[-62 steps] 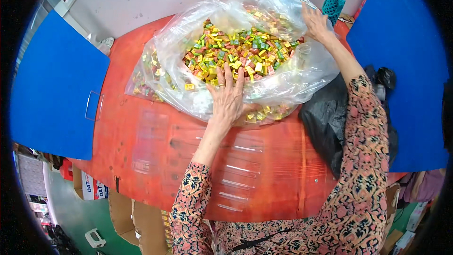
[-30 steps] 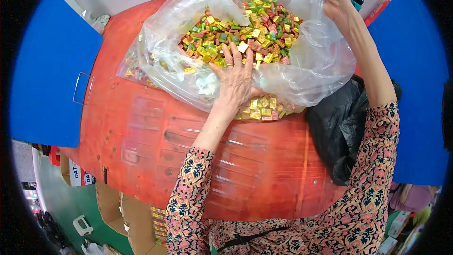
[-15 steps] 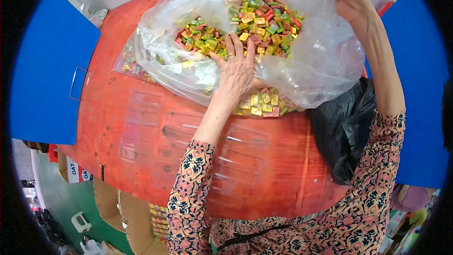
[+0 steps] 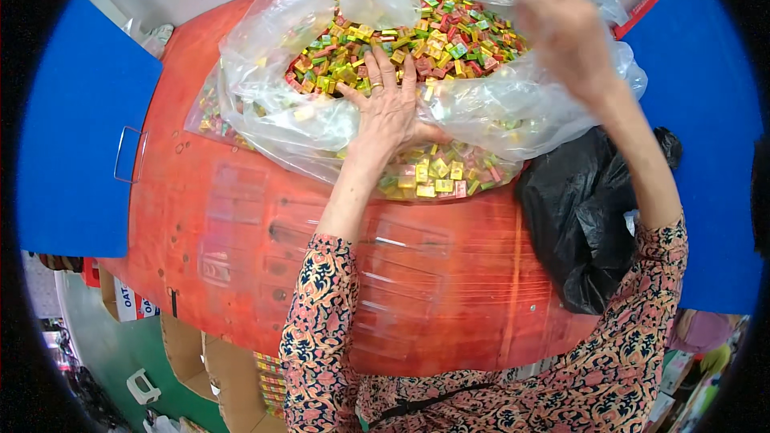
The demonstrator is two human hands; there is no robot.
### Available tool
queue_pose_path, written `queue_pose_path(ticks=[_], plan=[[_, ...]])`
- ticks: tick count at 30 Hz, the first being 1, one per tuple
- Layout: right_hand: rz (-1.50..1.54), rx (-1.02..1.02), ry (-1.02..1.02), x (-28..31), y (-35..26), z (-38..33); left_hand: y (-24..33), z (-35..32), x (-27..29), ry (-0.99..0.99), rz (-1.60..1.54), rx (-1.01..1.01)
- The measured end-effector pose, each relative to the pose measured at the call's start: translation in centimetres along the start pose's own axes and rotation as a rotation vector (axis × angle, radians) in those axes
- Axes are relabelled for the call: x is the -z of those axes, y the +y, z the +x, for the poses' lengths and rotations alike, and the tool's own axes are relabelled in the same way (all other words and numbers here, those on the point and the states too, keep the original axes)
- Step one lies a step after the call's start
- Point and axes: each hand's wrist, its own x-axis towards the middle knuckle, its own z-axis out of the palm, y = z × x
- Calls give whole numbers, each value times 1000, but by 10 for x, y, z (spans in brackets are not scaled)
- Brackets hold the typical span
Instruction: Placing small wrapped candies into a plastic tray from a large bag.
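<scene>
Patterned sleeves reach up from the lower edge over a worn red table, where a crumpled black bag lies at the right, just beside the right forearm. Farther in, the left hand lies flat on a big clear plastic bag heaped with small square sweets in yellow, green, red and pink wrappers. Its fingers are spread wide and straight, pressing on the film and closed on nothing; the fingertips point into the heap, with more sweets showing through the plastic just under the wrist.

Beyond, the right hand is raised at the bag's far right side, blurred. It is up against the loose film near the open mouth, but whether those fingers pinch the plastic or only brush it cannot be told.

The bag sits on the far half of the table, between blue panels at either side, its mouth gaping upward. It looks heavy, slack and shapeless: thin film, likely slippery and easy to tear, with a loose load that would shift and spill if it were tipped. The gathered plastic at the rim seems the safest place to grip, with a flat palm steadying the bulge below, much as the left hand lies now.
</scene>
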Motion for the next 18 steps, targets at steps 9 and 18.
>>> queue_pose_path(ticks=[9,18], plan=[[466,-1053,-528,-159,107,-54,14,19,31,-66,-331,-12],[794,-959,-338,-178,42,-22,46,56,-23,466,-755,105]])
